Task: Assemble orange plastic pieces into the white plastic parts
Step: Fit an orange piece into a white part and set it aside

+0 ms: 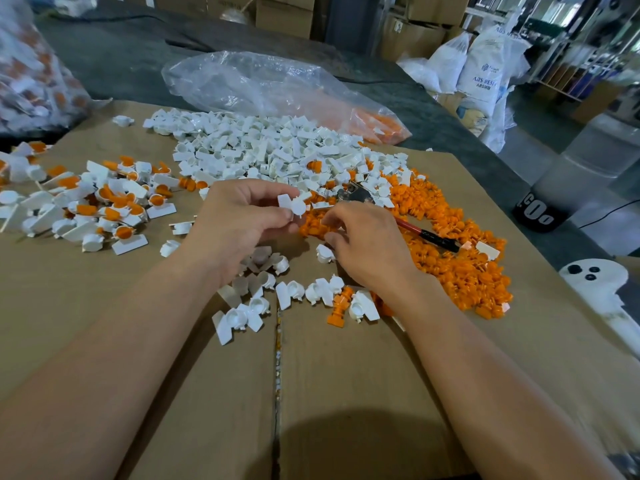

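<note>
The left hand [239,220] is pinching a white part [292,204]; the right hand [360,244], just right of it, is curling into orange pieces [446,261], hold unclear.

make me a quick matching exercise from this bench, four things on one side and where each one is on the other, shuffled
Things
1. white part
2. loose orange pieces
3. assembled pieces
4. red-handled tool

Places
A. lying on top of the orange heap
B. heaped on the right side of the cardboard
C. pinched in the left hand
D. scattered on the left side, orange set inside white

Pairs: 1-C, 2-B, 3-D, 4-A
</note>
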A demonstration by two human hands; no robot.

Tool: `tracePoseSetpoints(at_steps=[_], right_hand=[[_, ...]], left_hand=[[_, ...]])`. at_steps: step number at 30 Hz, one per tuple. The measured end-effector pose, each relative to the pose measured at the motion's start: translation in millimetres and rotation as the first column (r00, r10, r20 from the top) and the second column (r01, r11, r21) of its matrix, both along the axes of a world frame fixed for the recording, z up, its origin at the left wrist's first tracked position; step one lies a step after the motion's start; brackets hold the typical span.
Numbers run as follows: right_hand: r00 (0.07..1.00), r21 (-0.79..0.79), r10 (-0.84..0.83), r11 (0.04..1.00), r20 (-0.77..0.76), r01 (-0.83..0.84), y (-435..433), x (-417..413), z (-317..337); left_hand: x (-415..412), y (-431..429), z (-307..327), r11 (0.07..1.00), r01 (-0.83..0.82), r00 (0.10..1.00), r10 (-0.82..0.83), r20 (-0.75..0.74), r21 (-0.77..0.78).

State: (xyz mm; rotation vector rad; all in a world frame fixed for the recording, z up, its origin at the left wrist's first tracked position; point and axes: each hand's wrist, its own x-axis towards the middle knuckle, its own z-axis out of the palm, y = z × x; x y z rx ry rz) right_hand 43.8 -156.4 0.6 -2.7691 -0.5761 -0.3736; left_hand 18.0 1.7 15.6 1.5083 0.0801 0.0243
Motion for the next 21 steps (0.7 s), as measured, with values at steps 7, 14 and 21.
tracePoseSetpoints(at_steps=[7,14,21], right_hand=[[0.996,0.253,0.013,0.967,0.094,-0.036,-7.2,-4.2,6.5],[0.998,0.541,0.054,0.840,-0.014,-0.038,-6.8,-10.5,10.4],[0.921,0.777,0.321,0.628,-0.219,-0.034,2.4,-19.7,12.4]], left_hand=[[-1.0,-1.5,1.4,1.000,-0.001,1.000,0.001,-0.001,-0.011],[-0.2,-2.3,-5.3,0.979,-0.100,0.986,0.073,0.152,0.176],[-2.8,-2.8,-7.4,0.925,-0.208,0.938,0.096,0.332,0.319]])
